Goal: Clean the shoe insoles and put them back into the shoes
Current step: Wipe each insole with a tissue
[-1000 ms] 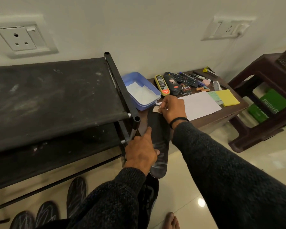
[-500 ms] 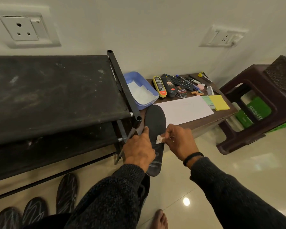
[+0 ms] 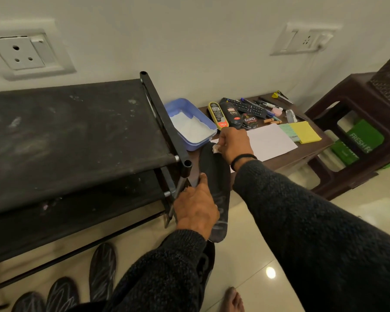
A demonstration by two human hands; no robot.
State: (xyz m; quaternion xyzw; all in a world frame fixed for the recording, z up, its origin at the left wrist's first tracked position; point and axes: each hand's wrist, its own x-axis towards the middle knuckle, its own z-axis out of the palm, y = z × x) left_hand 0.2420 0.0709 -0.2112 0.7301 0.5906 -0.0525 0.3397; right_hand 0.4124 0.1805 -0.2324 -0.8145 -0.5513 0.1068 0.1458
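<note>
Head view: left hand (image 3: pixel 195 209) is gripping the black insole (image 3: pixel 216 188) at its near end; right hand (image 3: pixel 233 146) is pinching a white wipe (image 3: pixel 216 149) against its far end (over the bench (image 3: pixel 306 152)).

"Cherry" is read on the dark polish bottle (image 3: pixel 231 115) and again on the round polish tin (image 3: pixel 249 121), both lying near the table's back edge. "KIWI" is seen on the yellow-rimmed polish applicator (image 3: pixel 218 115) beside them. "FRESH" is printed on the green bag (image 3: pixel 360 140) under the brown stool.
</note>
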